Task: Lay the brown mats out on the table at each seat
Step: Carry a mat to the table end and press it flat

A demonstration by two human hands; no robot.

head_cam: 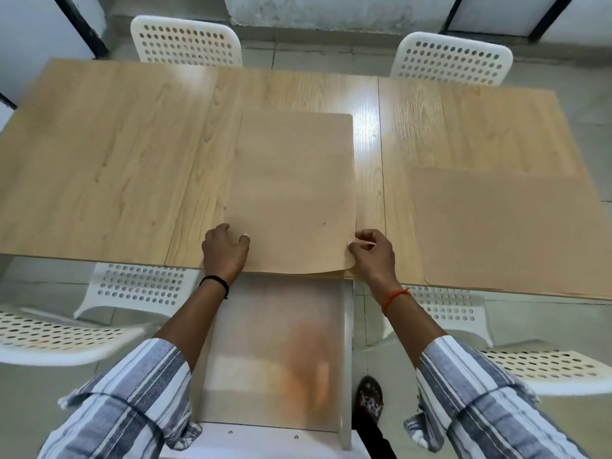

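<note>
A brown mat (293, 190) lies lengthwise on the wooden table (109, 160), its near edge curling over the table's front edge. It may be a small stack; I cannot tell. My left hand (224, 250) rests on its near left corner with the thumb on top. My right hand (374, 253) pinches its near right corner between thumb and fingers. A second brown mat (506, 226) lies flat at the near right seat.
Two white perforated chairs (185, 41) (453, 58) stand at the far side. Two more (66, 332) (530, 362) are at the near side, left and right of me. A white table support panel (275, 352) stands below the edge between my arms.
</note>
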